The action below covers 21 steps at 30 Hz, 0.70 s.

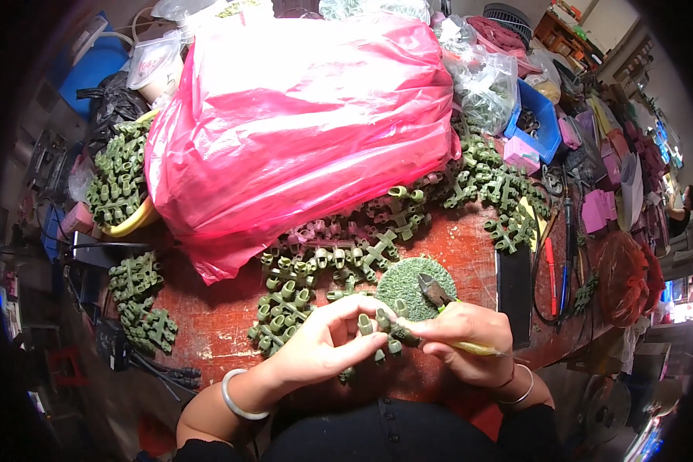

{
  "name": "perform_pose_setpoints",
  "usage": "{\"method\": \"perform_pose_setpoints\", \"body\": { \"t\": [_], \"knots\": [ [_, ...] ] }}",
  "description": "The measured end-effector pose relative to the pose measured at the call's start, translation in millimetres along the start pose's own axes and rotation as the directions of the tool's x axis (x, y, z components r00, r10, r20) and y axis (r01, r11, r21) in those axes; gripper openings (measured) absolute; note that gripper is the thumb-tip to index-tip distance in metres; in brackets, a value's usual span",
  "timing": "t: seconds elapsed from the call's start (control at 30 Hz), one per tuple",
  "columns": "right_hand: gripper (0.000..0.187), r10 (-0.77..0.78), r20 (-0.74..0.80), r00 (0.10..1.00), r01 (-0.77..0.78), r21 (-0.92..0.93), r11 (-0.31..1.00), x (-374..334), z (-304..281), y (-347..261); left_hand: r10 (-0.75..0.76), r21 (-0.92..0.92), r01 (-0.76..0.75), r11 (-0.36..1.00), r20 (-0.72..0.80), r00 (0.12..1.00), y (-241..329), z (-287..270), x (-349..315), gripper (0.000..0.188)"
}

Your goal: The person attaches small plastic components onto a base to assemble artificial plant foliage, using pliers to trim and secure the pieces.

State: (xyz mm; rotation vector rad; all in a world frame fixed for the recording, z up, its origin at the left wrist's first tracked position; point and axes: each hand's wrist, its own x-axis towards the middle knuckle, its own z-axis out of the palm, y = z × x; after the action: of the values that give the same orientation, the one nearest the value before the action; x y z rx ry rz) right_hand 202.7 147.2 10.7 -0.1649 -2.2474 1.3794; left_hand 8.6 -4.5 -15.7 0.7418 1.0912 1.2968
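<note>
One green branched piece in front of me over red counter, pinched by my left fingers; right fingers grasp its right end plus yellow-handled cutters, metal jaws over round green pad. Large pink plastic bag lies beyond, green clusters beside it.

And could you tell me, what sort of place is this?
Probably a small workshop: many green branched parts lie on a worn red workbench, and the right hand holds yellow-handled cutting pliers.
</note>
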Motion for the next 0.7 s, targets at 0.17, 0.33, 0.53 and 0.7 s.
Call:
{"method": "perform_pose_setpoints", "body": {
  "t": [0.17, 0.33, 0.53, 0.7],
  "knots": [
    [0.032, 0.001, -0.114, 0.994, -0.008, -0.065, 0.998, 0, 0, -1, -0.224, -0.215, 0.235, 0.948, 0.076, 0.972, 7, -9, 0, 0.036],
    [0.019, -0.025, -0.053, 0.998, 0.021, -0.075, 0.997, 1, 1, -2, -0.262, -0.233, 0.271, 0.934, 0.070, 0.962, 9, -9, -1, 0.038],
    [0.021, -0.026, -0.065, 0.998, 0.019, -0.098, 0.995, -1, 0, -2, -0.267, -0.243, 0.278, 0.929, 0.077, 0.961, 8, -8, 0, 0.038],
    [0.023, -0.061, -0.018, 0.998, 0.058, -0.134, 0.989, -2, 3, 2, -0.264, -0.236, 0.274, 0.932, 0.071, 0.962, 6, -8, 0, 0.035]
  ]
}}
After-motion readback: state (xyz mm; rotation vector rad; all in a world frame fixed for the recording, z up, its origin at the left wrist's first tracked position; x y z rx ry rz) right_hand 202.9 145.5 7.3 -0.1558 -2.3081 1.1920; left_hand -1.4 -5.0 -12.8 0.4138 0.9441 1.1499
